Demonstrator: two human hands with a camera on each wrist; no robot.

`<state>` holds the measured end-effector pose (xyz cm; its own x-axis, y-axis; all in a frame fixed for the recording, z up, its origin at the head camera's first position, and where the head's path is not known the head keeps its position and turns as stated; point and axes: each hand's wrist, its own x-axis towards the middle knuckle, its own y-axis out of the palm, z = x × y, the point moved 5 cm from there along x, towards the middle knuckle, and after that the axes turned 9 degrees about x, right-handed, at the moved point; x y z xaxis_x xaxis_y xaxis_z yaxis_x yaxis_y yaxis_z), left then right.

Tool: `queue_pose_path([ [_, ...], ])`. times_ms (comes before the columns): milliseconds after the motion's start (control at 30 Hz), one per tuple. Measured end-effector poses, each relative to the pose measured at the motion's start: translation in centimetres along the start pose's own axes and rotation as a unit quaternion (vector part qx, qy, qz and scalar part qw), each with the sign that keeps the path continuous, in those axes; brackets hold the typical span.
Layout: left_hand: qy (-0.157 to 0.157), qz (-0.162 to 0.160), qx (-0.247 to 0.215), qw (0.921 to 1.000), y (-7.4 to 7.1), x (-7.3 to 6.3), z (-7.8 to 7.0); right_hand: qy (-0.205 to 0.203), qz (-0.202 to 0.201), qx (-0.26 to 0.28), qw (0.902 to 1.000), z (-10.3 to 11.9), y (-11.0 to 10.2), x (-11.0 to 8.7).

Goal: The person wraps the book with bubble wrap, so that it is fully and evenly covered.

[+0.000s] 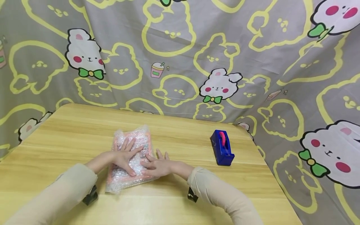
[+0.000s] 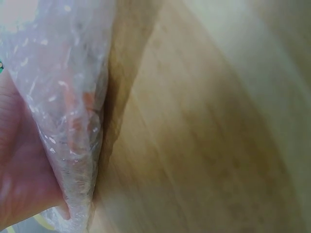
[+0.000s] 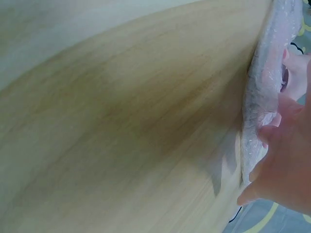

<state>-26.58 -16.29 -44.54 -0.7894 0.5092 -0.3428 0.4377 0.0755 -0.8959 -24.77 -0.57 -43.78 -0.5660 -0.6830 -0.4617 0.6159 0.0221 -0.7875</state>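
Observation:
A flat rectangular item with a pink-orange border, wrapped in clear bubble wrap (image 1: 140, 179), lies on the wooden table left of the middle. Across its top my left hand (image 1: 123, 157) rests with fingers spread and straight. My right hand (image 1: 160, 166) lies at the right edge of the bundle, thumb and some fingers on the plastic, the others reaching past its side. In the left wrist view, the bubble wrap (image 2: 73, 111) shows beside the left palm (image 2: 24, 165). The right wrist view has the right hand (image 3: 286, 155) against the edge of the wrapped bundle (image 3: 265, 87).
A blue tape dispenser (image 1: 222, 148) with a pink roll core (image 1: 222, 138) stands at the right of the table (image 1: 180, 131). Behind the table hangs a grey curtain (image 1: 180, 65) with yellow and white cartoon animals. Dark wrist devices sit below both sleeves.

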Motion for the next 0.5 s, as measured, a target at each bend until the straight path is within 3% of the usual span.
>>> queue_pose_path([
  [233,0.004,0.006,0.005,1.0000,0.18,0.31,-0.26,-0.001,0.012,0.020,0.9997,-0.38,0.07,-0.28],
  [500,0.007,0.007,0.015,0.9998,-0.27,0.09,-0.09,-0.035,0.035,0.062,0.9968,-0.51,0.20,-0.34],
])
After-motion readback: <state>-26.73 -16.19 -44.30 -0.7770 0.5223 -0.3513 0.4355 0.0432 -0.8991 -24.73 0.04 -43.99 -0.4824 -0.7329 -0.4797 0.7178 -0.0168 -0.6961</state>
